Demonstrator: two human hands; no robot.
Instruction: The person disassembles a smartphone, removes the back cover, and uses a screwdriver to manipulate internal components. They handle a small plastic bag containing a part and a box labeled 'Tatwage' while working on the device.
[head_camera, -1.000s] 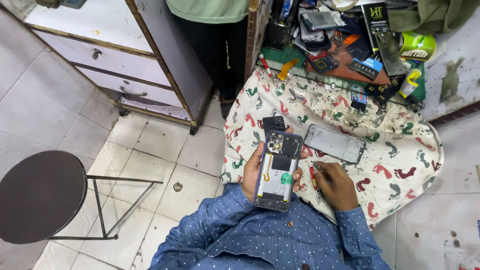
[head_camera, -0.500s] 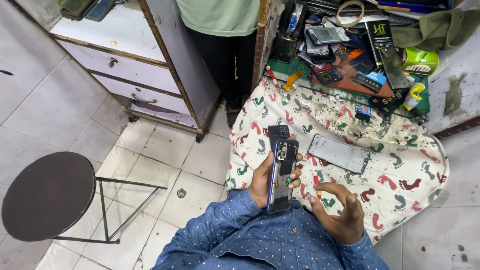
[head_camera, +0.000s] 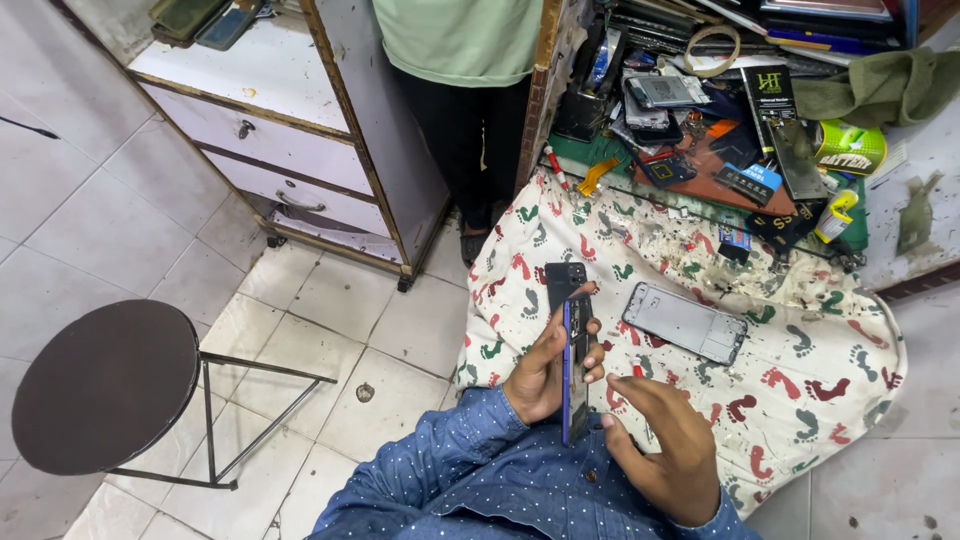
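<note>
My left hand (head_camera: 545, 372) grips an opened smartphone (head_camera: 573, 360), turned edge-on so only its thin blue side and dark top show. My right hand (head_camera: 665, 450) is just to the right of the phone's lower end, fingers bent, fingertips at its edge. Whether it holds a small tool I cannot tell. A separate phone back panel (head_camera: 686, 322), grey and rectangular, lies flat on the footprint-patterned cloth (head_camera: 800, 380) to the right of the phone. Both my sleeves are blue with white dots.
A cluttered bench (head_camera: 720, 120) at the top right holds phone parts, boxes, tape and a green rag. A person in a green shirt (head_camera: 460, 40) stands behind a white drawer cabinet (head_camera: 270, 110). A round dark stool (head_camera: 105, 385) stands on the tiled floor at left.
The phone has turned from facing me with its insides showing to edge-on. My right hand moved from the cloth to the phone's lower edge.
</note>
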